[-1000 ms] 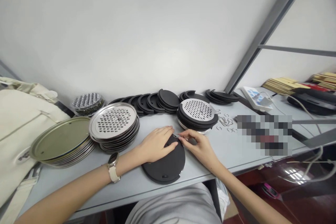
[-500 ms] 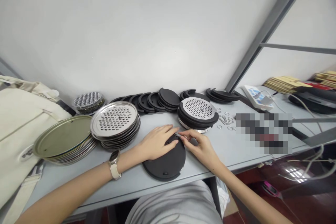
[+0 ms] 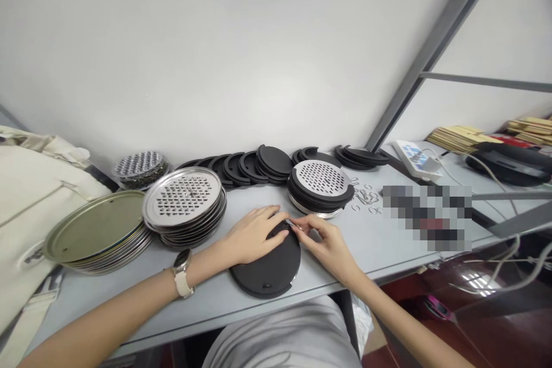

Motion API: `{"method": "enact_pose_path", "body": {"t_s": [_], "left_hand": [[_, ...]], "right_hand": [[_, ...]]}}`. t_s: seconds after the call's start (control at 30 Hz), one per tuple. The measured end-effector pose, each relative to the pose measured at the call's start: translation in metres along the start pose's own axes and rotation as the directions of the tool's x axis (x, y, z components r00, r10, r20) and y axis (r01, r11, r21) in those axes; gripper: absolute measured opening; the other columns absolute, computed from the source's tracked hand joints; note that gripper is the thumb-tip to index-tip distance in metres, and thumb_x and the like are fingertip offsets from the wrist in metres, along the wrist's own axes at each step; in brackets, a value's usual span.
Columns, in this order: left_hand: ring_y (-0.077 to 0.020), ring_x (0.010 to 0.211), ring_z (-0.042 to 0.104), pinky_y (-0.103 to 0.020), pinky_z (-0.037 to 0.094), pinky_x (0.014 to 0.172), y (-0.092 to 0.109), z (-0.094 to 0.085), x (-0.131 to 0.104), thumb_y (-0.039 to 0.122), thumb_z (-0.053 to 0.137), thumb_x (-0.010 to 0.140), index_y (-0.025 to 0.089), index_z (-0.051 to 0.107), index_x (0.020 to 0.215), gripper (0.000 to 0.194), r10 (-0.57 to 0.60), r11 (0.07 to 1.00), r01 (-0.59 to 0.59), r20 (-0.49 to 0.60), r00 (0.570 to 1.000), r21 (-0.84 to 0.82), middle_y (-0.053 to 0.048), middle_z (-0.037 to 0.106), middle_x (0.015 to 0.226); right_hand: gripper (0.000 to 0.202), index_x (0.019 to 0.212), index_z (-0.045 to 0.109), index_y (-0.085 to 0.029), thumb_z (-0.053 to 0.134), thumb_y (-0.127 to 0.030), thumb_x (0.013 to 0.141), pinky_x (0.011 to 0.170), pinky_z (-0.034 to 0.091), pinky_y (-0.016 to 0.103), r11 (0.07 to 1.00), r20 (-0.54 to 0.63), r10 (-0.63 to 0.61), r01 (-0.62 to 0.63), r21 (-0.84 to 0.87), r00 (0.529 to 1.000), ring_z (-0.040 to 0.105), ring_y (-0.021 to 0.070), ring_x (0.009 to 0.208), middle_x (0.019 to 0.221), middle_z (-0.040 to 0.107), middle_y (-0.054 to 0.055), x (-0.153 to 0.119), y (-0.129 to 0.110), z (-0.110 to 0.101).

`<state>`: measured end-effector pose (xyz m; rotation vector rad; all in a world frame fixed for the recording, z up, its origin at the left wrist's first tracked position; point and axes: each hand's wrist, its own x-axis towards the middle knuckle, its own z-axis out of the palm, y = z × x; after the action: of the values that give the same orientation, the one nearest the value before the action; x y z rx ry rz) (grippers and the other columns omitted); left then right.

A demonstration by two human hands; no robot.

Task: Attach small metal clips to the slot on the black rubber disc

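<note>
The matte black disc lies flat on the table, the left hand spread across it, fingers apart; the right hand pinches a small metal piece at the disc's rim. Beyond, right of the disc, a perforated metal plate sits within a black crescent rim.

We have a round black disc lying flat, a small dark hole near six o'clock; our slim silvery piece is at one o'clock.

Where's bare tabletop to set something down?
Main patch: between right hand, metal rings and table edge. Smaller: beyond left hand, between grater plates and black-rimmed stack. Crowded: back wall, black discs; left, green tray.
</note>
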<state>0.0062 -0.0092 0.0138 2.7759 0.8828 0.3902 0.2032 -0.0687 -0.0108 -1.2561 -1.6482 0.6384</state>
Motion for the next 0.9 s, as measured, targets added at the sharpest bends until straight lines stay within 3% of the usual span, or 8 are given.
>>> {"method": "enact_pose_path", "body": {"t_s": [0.23, 0.4, 0.73, 0.9], "left_hand": [[-0.0258, 0.126, 0.045, -0.042, 0.038, 0.105, -0.001, 0.002, 0.001, 0.040, 0.040, 0.096, 0.022, 0.048, 0.128, 0.037, 0.003, 1.000, -0.003, 0.006, 1.000, 0.001, -0.011, 0.048, 0.137], [-0.0256, 0.124, 0.048, -0.043, 0.038, 0.104, 0.000, 0.001, 0.000, 0.040, 0.039, 0.097, 0.024, 0.047, 0.129, 0.037, 0.010, 1.000, -0.010, -0.002, 1.000, 0.012, -0.011, 0.049, 0.135], [-0.0239, 0.119, 0.050, -0.041, 0.040, 0.101, 0.003, -0.005, 0.000, 0.035, 0.041, 0.097, 0.025, 0.052, 0.123, 0.030, 0.036, 0.999, -0.036, -0.001, 0.999, -0.002, -0.008, 0.054, 0.128], [-0.0235, 0.116, 0.052, -0.040, 0.041, 0.100, 0.004, -0.005, 0.002, 0.035, 0.040, 0.097, 0.024, 0.053, 0.118, 0.028, 0.041, 0.999, -0.041, -0.008, 0.999, -0.008, -0.008, 0.055, 0.124]], "right_hand": [[0.015, 0.097, 0.063, -0.017, 0.054, -0.027, 0.091, 0.070, 0.045, 0.027, 0.995, 0.025, -0.080, 0.081, -0.060, 0.997, 0.056, 0.0153, 0.071, 0.077, 0.060, 0.003, -0.002, -0.007, -0.001], [0.028, 0.079, 0.058, -0.018, 0.039, -0.028, 0.097, 0.070, 0.043, 0.028, 0.996, 0.038, -0.049, 0.051, -0.077, 0.998, 0.055, 0.0153, 0.072, 0.075, 0.058, 0.003, -0.003, -0.010, -0.002], [0.019, 0.085, 0.061, -0.018, 0.059, -0.037, 0.087, 0.067, 0.045, 0.027, 0.980, 0.104, 0.119, -0.133, 0.145, 0.987, 0.055, 0.0148, 0.070, 0.075, 0.059, 0.002, 0.006, 0.005, 0.001], [0.019, 0.089, 0.057, -0.019, 0.064, -0.035, 0.083, 0.069, 0.045, 0.028, 0.976, 0.118, 0.120, -0.139, 0.170, 0.986, 0.055, 0.0149, 0.074, 0.079, 0.058, 0.001, 0.006, 0.005, 0.001]]}}
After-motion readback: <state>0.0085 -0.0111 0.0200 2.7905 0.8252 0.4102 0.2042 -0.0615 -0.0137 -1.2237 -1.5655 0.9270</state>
